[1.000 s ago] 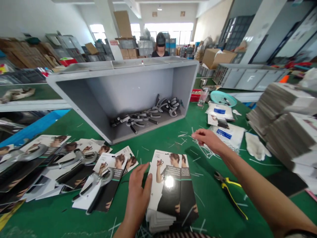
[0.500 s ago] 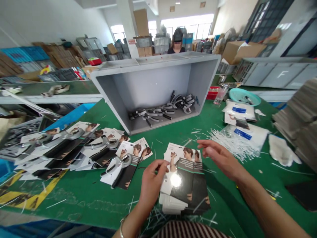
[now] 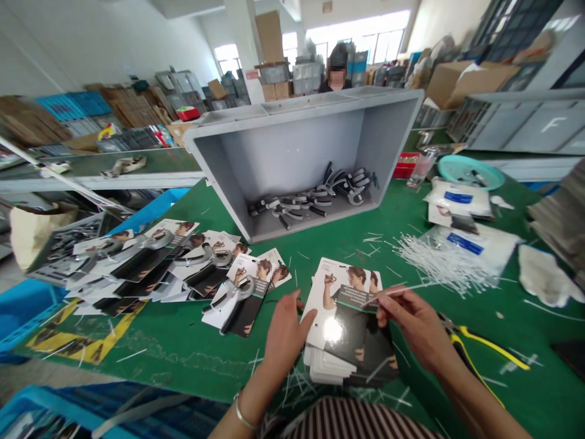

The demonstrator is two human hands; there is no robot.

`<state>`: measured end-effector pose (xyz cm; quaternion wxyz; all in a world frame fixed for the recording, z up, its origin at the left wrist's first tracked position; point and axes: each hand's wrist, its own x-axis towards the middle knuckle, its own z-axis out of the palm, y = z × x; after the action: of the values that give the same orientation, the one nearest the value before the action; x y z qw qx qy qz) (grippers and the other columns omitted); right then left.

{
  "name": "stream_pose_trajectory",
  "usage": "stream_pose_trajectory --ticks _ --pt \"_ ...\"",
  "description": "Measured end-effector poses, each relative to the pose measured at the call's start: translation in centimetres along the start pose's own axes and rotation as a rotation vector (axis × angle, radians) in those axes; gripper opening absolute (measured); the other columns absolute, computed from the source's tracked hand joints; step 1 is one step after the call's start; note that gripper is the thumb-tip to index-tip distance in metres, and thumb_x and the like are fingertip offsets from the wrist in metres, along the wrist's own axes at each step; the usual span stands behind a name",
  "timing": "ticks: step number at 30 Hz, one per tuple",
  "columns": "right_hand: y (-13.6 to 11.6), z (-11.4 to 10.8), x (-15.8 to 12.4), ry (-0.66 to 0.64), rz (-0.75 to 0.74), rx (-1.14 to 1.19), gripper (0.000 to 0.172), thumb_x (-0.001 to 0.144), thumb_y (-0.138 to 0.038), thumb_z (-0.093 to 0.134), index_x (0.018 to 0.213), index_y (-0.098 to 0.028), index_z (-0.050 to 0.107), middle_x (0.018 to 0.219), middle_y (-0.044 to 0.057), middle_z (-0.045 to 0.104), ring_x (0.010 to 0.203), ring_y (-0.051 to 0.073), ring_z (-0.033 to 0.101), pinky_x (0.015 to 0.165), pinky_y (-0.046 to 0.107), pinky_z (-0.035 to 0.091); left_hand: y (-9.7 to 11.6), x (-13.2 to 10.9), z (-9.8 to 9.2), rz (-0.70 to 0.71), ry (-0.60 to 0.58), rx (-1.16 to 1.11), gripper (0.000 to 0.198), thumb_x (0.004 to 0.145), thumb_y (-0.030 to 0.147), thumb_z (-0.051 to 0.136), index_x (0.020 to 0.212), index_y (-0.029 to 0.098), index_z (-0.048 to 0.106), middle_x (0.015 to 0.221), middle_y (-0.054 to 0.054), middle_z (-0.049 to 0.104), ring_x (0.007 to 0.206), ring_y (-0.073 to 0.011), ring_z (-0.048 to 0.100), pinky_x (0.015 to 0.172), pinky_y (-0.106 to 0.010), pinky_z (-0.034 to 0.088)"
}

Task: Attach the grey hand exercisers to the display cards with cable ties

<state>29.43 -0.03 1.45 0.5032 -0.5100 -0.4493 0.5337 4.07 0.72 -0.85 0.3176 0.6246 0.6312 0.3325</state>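
Right hand (image 3: 414, 323) pinches a white plastic tie (image 3: 395, 293) over a stack of printed cards (image 3: 350, 341) (left hand (image 3: 287, 344) open, just beside it)

Card stack (image 3: 350, 323) on worktop (image 3: 173, 360), before crate (image 3: 292, 146) holding grip exercisers (image 3: 311, 204); carded exercisers (image 3: 242, 299) left, plastic strips (image 3: 443, 262) right.

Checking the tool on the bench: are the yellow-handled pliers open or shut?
Open: the pliers lie with their two yellow handles spread apart.
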Motion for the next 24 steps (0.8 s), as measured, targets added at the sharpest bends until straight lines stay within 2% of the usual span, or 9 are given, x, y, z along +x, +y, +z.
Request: stream_pose_trajectory --ticks 2,3,7,10,13,16,19,22,24 --pt "0.0 -0.5 0.2 0.016 -0.002 0.058 0.015 0.088 -0.035 0.067 0.091 -0.021 0.063 0.073 0.0 0.067 0.061 0.013 0.063 0.062 0.027 0.052 -1.3 0.8 -0.7 -0.148 -0.164 -0.193 0.028 0.079 0.036 0.067 0.094 0.012 0.068 0.077 -0.005 0.065 0.073 -0.02 0.059 0.07 -0.031 0.046" --pt "0.0 -0.2 0.4 0.015 -0.003 0.085 0.015 0.088 -0.034 0.067 0.091 -0.021 0.063 0.076 0.001 0.068 0.061 0.013 0.063 0.062 0.027 0.053 -1.7 1.0 -1.1 -0.206 -0.2 -0.307 0.026 0.078 0.037 0.067 0.089 0.013 0.067 0.073 -0.003 0.064 0.068 -0.0176 0.058 0.066 -0.028 0.045" --pt "0.1 3.5 2.0 -0.097 -0.044 0.094 0.017 0.089 -0.037 0.066 0.093 -0.022 0.06 0.085 0.003 0.07 0.068 0.017 0.069 0.066 0.032 0.057 -3.1 0.4 -2.8 -0.314 -0.09 -0.569 0.027 0.074 0.038 0.073 0.085 0.016 0.062 0.072 0.001 0.064 0.065 -0.013 0.057 0.061 -0.021 0.041" --pt "1.0 7.0 3.5 -0.266 -0.095 -0.037 0.018 0.09 -0.04 0.064 0.092 -0.021 0.062 0.084 0.003 0.069 0.074 0.019 0.07 0.07 0.034 0.057 -4.1 -1.2 -3.9 -0.389 -0.098 -0.678 0.027 0.073 0.036 0.075 0.083 0.016 0.06 0.068 0.003 0.063 0.06 -0.0105 0.054 0.058 -0.019 0.039" --pt "2.5 9.0 4.5 -0.321 -0.198 -0.188 0.018 0.089 -0.039 0.064 0.088 -0.022 0.065 0.088 0.004 0.067 0.078 0.019 0.068 0.076 0.035 0.057 -4.6 -2.6 -4.4 -0.42 -0.064 -0.87 0.022 0.078 0.035 0.072 0.085 0.018 0.061 0.066 0.005 0.061 0.057 -0.0095 0.053 0.056 -0.019 0.039" --pt "3.7 9.2 4.9 -0.307 -0.21 -0.181 0.017 0.091 -0.039 0.062 0.091 -0.023 0.066 0.091 0.004 0.066 0.079 0.019 0.068 0.076 0.035 0.057 -4.6 -2.8 -3.6 -0.378 0.038 -1.06 0.022 0.083 0.039 0.065 0.086 0.017 0.065 0.076 0.0 0.067 0.065 -0.0123 0.059 0.06 -0.021 0.044" --pt "4.0 8.7 4.8 -0.288 -0.232 -0.21 0.014 0.093 -0.037 0.06 0.095 -0.024 0.066 0.094 0.005 0.066 0.083 0.02 0.067 0.077 0.035 0.056 -4.6 -1.9 -1.8 -0.423 0.099 -1.195 0.025 0.078 0.039 0.07 0.089 0.016 0.069 0.084 -0.004 0.072 0.068 -0.0152 0.063 0.063 -0.024 0.047" --pt "3.9 8.4 4.4 -0.284 -0.347 -0.352 0.01 0.093 -0.032 0.06 0.094 -0.025 0.067 0.093 0.005 0.067 0.088 0.021 0.065 0.082 0.037 0.052 -4.8 -1.0 0.0 -0.506 0.086 -1.257 0.037 0.069 0.035 0.077 0.1 0.016 0.07 0.084 -0.005 0.074 0.069 -0.0186 0.067 0.067 -0.027 0.051" --pt "3.7 8.5 4.2 -0.294 -0.441 -0.413 0.008 0.094 -0.028 0.06 0.093 -0.024 0.067 0.093 0.004 0.067 0.09 0.022 0.063 0.084 0.039 0.049 -4.8 -0.7 0.6 -0.553 0.059 -1.267 0.038 0.067 0.035 0.077 0.099 0.014 0.07 0.082 -0.006 0.074 0.072 -0.0204 0.068 0.069 -0.029 0.052"
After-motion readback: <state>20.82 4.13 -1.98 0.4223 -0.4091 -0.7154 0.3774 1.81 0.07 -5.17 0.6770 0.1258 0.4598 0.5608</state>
